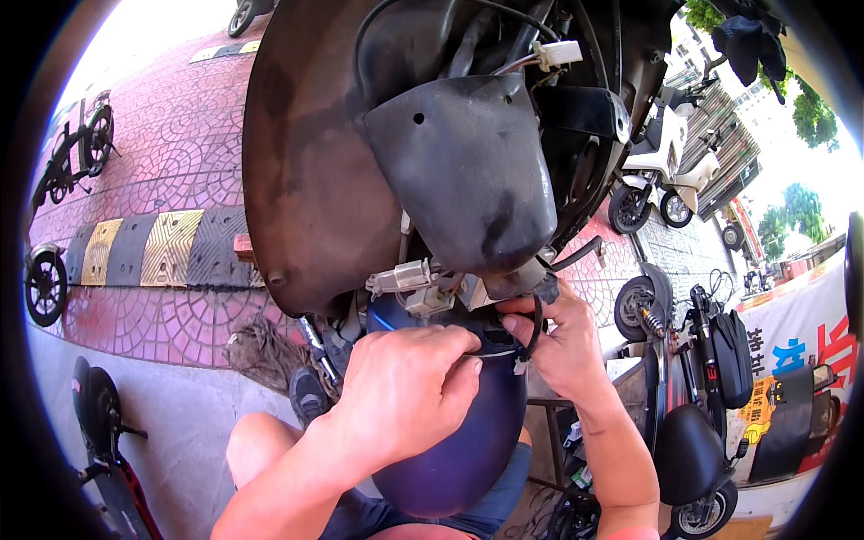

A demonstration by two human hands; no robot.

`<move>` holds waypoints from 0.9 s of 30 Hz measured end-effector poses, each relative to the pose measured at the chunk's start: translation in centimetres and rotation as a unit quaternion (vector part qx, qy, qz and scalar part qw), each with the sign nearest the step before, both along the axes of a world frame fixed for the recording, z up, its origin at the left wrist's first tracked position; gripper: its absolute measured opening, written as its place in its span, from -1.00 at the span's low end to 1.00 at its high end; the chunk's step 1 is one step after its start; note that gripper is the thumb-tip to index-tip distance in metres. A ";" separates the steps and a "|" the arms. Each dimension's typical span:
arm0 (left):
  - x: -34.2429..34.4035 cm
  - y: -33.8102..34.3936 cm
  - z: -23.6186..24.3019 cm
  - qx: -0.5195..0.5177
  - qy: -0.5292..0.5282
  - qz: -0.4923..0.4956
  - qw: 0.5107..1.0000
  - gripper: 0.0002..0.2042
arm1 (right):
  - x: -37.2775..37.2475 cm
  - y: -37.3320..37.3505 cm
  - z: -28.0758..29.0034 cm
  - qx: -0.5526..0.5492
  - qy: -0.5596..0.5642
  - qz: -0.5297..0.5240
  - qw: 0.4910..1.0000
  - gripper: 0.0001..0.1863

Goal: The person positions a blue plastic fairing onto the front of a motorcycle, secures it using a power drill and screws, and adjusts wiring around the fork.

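Upper centre is a dark, dusty scooter body panel (pixel 315 153) with a black moulded cover (pixel 459 171), cables and a white connector (pixel 558 54). More pale connectors (pixel 400 279) hang below the cover. My left hand (pixel 400 382) is closed, pinching what looks like a thin wire (pixel 495 354) above a glossy dark blue rounded panel (pixel 441 450) in my lap. My right hand (pixel 562 346) is closed around a black cable (pixel 537 324) just under the cover, its fingertips partly hidden.
Parked scooters (pixel 648 157) and bikes (pixel 697 423) stand along the right, more bikes (pixel 45 279) at left. A striped speed bump (pixel 166 247) crosses pink paving (pixel 144 319). A rag (pixel 265 351) lies by my shoe (pixel 309 396). A banner (pixel 819 324) is at far right.
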State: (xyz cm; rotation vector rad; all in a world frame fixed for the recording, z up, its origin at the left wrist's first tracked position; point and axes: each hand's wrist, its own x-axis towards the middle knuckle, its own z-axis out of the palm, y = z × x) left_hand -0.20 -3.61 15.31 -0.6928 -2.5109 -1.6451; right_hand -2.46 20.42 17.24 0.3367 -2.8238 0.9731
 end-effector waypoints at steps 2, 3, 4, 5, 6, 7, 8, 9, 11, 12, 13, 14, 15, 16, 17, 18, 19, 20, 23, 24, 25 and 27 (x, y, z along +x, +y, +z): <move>0.1 0.0 0.1 -0.007 0.000 0.003 1.000 -0.83 | 0.2 -0.1 0.1 0.012 -0.005 -0.005 1.000 -0.81; 0.2 0.1 0.2 -0.010 0.000 0.004 1.000 -0.82 | 0.3 -0.1 0.1 0.008 -0.013 -0.016 1.000 -0.80; 0.2 0.1 0.2 -0.014 0.000 0.005 1.000 -0.82 | 0.4 -0.1 0.1 0.003 -0.021 -0.028 0.999 -0.80; 0.3 0.0 0.3 -0.011 0.000 0.008 1.000 -0.82 | 0.4 -0.1 0.1 -0.002 -0.029 -0.039 0.999 -0.80; 0.4 0.1 0.3 -0.006 -0.001 0.010 1.000 -0.82 | 0.4 0.2 0.0 -0.006 -0.034 -0.034 0.999 -0.80; 0.5 0.2 0.3 -0.002 -0.002 0.012 1.000 -0.82 | 0.2 0.5 -0.1 -0.010 -0.039 -0.030 0.999 -0.79; 0.5 0.2 0.3 0.002 0.001 0.013 1.000 -0.81 | 0.0 0.7 -0.1 -0.015 -0.044 -0.026 0.999 -0.79; 0.5 0.1 0.2 0.004 0.003 0.014 1.000 -0.81 | -0.1 0.6 0.0 -0.023 -0.054 -0.029 0.998 -0.79; 0.5 0.2 0.2 0.006 0.006 0.015 1.000 -0.81 | -0.3 0.6 0.0 -0.039 -0.074 -0.037 0.996 -0.78; 0.5 0.3 0.2 0.006 0.008 0.015 1.000 -0.81 | -0.5 0.8 -0.1 -0.031 -0.070 -0.045 0.996 -0.77; 0.5 0.4 0.2 0.007 0.010 0.014 1.000 -0.80 | -0.5 0.8 -0.4 -0.026 -0.054 -0.043 0.997 -0.77; 0.4 0.5 0.3 0.003 0.009 0.013 1.000 -0.80 | -0.5 0.7 -0.7 -0.021 -0.037 -0.042 0.998 -0.77; 0.4 0.5 0.3 0.000 0.008 0.012 1.000 -0.80 | -0.5 0.7 -1.0 -0.016 -0.021 -0.039 0.999 -0.77; 0.4 0.6 0.4 -0.004 0.006 0.012 1.000 -0.80 | -0.6 0.8 -1.1 -0.014 -0.024 -0.037 0.999 -0.77; 0.4 0.6 0.4 -0.004 0.006 0.012 1.000 -0.80 | -0.6 1.0 -1.2 -0.011 -0.027 -0.034 0.999 -0.76; 0.4 0.6 0.4 -0.003 0.005 0.014 1.000 -0.80 | -0.7 1.0 -1.2 -0.009 -0.030 -0.031 0.999 -0.76; 0.5 0.6 0.4 -0.003 0.005 0.015 1.000 -0.80 | -0.8 0.9 -1.0 -0.013 -0.044 -0.032 0.998 -0.77; 0.5 0.6 0.4 -0.002 0.004 0.016 1.000 -0.80 | -0.8 0.7 -0.5 -0.017 -0.058 -0.034 0.998 -0.77; 0.5 0.6 0.2 0.000 0.004 0.017 1.000 -0.80 | -1.1 0.9 -0.3 -0.009 -0.072 -0.025 0.997 -0.78; 0.5 0.7 0.2 -0.001 0.004 0.016 1.000 -0.80 | -1.1 1.1 -0.3 -0.004 -0.072 -0.021 0.997 -0.78; 0.5 0.7 0.2 -0.002 0.004 0.014 1.000 -0.80 | -1.1 1.1 -0.3 -0.001 -0.067 -0.023 0.997 -0.78; 0.5 0.7 0.4 -0.002 0.003 0.014 1.000 -0.80 | -1.0 1.0 -0.2 0.003 -0.058 -0.027 0.998 -0.78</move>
